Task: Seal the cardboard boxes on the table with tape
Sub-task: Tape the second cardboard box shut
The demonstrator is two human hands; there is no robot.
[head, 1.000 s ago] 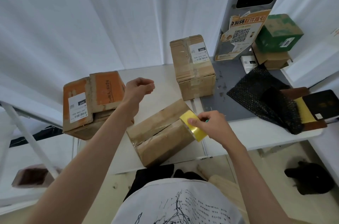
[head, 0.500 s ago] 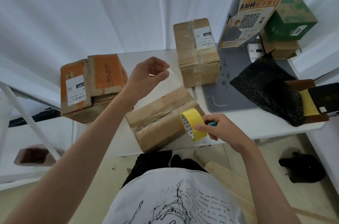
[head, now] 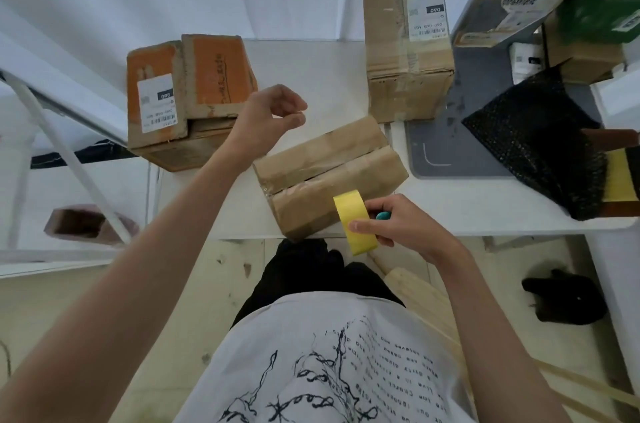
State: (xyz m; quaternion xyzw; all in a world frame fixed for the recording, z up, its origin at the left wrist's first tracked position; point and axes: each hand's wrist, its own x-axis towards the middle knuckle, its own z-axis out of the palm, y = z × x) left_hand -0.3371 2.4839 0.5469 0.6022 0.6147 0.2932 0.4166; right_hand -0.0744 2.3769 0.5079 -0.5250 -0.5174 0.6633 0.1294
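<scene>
Cardboard boxes numbered three on the white table [head: 311,65]: a plain one [head: 329,176] at the near edge, an orange one [head: 187,96] at ten o'clock, a labelled one [head: 407,48] at one o'clock. My right hand [head: 401,228] gripped the single yellow tape roll [head: 355,225] against the near box's front. My left hand [head: 270,117] hovered over that box, fingertips pinched together; whether they held tape I could not tell.

A yellow tape roll [head: 355,226] is showing against a plain brown box [head: 329,176]; an orange-faced box [head: 187,93] is bearing a white label.
</scene>
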